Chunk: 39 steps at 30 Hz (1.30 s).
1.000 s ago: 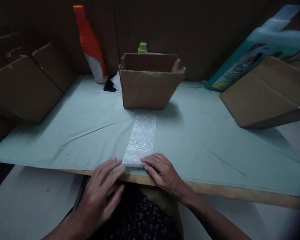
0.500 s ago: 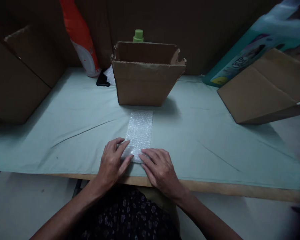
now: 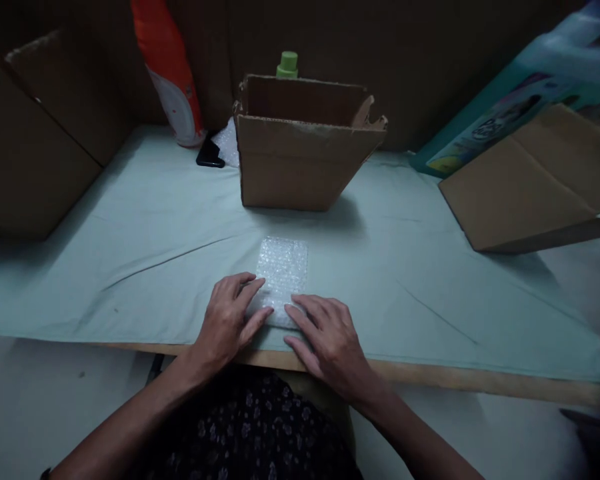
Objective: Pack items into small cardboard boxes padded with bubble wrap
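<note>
A small rectangle of clear bubble wrap (image 3: 283, 263) lies on the cloth between my hands, its near end looking folded over or rolled into a thicker strip. My left hand (image 3: 230, 317) rests on its left side, with thumb and fingers apart and the thumb tip on the thick near end. Curved over the near right corner, my right hand (image 3: 325, 333) touches the wrap with its fingertips, and its thumb is spread below. Neither hand closes round the wrap. Fingers cover parts of its near edges.
Beyond the wrap stands an open cardboard box (image 3: 300, 163), with a green cap (image 3: 288, 65) behind it. A black object (image 3: 211, 153) and more bubble wrap (image 3: 227, 143) lie near an orange bottle (image 3: 173, 73). Another carton (image 3: 525, 180) and a teal jug (image 3: 510, 100) stand right; a carton (image 3: 25, 153) stands left.
The flat stretch of bubble wrap is shorter, its far edge now closer to me and farther from the box. My right hand has shifted slightly right, its thumb spread wider.
</note>
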Each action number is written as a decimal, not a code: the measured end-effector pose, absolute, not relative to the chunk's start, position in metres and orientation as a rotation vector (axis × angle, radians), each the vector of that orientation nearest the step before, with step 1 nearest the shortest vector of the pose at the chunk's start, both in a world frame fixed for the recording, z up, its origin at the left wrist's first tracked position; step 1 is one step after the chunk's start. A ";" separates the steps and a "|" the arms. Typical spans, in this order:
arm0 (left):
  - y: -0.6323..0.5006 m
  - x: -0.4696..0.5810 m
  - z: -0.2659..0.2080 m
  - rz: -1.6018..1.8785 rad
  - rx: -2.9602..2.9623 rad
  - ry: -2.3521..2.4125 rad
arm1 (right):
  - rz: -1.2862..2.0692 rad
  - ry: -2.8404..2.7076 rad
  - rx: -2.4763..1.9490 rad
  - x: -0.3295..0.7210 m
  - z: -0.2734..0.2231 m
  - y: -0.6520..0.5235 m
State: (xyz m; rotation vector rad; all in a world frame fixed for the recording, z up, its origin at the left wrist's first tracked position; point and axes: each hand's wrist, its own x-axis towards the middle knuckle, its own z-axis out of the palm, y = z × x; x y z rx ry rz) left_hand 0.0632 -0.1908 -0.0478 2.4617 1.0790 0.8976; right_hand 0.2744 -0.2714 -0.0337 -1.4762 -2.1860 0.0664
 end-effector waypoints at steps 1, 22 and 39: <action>-0.192 0.061 -0.046 0.898 2.471 1.036 | 0.072 -2.174 -1.470 0.273 -0.034 -0.270; -0.203 0.052 -0.040 0.844 2.247 1.087 | 0.306 -1.976 -1.469 0.282 -0.037 -0.252; -0.228 0.077 -0.020 0.771 0.910 1.138 | 0.888 -1.609 -1.569 0.290 -0.015 -0.251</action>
